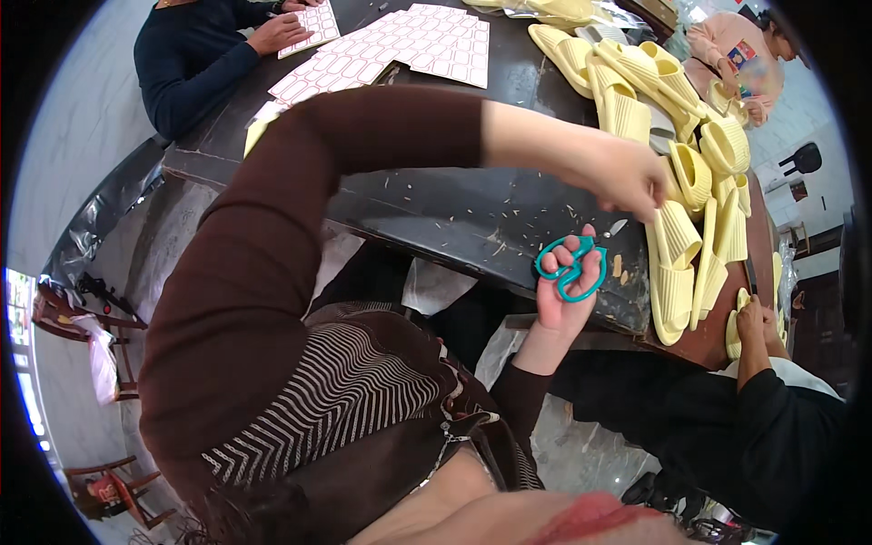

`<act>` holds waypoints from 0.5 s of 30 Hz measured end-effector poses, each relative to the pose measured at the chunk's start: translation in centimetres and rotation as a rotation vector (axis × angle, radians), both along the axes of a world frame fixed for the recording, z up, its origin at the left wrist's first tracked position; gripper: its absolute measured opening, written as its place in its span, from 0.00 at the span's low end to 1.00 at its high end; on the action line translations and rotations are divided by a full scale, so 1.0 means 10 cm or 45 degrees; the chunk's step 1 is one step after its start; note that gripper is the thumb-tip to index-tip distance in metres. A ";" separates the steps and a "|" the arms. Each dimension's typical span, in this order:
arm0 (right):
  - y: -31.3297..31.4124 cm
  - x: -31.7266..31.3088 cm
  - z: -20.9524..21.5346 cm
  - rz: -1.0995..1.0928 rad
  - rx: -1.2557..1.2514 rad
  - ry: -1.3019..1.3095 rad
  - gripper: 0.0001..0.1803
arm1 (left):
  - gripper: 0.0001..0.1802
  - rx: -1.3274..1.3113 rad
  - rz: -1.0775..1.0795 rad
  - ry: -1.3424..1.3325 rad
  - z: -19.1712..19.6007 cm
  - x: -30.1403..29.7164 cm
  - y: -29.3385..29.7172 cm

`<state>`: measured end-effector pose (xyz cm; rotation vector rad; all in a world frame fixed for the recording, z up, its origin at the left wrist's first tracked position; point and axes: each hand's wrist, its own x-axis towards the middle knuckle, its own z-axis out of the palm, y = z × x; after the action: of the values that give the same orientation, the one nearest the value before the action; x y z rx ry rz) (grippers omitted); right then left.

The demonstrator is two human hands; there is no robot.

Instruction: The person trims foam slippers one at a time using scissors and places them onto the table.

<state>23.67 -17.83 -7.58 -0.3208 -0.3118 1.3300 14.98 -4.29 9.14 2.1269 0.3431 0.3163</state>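
Note:
My left hand (629,174) reaches across the dark table (454,204) and grips the edge of a pale yellow slide sandal (674,238) at the foot of a pile. My right hand (565,292) sits just below it at the table's near edge. Its fingers are through the loops of teal-handled scissors (572,264), whose short blades point up toward the sandal. My left arm in a dark brown sleeve (300,227) spans the middle of the view.
A long heap of yellow sandals (654,100) runs along the table's right side. Sheets of red-edged labels (400,50) lie at the far end, where a person in dark blue (195,59) rests a hand. Another person's hand (752,320) works at right. Small trimmings litter the tabletop.

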 end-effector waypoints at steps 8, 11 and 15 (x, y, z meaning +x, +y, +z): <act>-0.05 -0.01 0.04 -0.065 -0.036 -0.175 0.26 | 0.17 0.318 0.284 -0.273 0.32 -1.85 -0.01; 0.00 0.00 0.13 -0.087 -0.107 -0.284 0.25 | 0.21 0.291 0.351 -0.663 0.48 -2.11 -0.14; 0.26 0.06 0.23 -0.067 -0.218 -0.464 0.24 | 0.20 0.148 0.305 -0.884 0.31 -2.23 0.00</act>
<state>24.28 -15.23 -5.32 -0.7139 -0.4915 1.2459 -7.28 -4.30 12.24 1.9412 0.1680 1.1950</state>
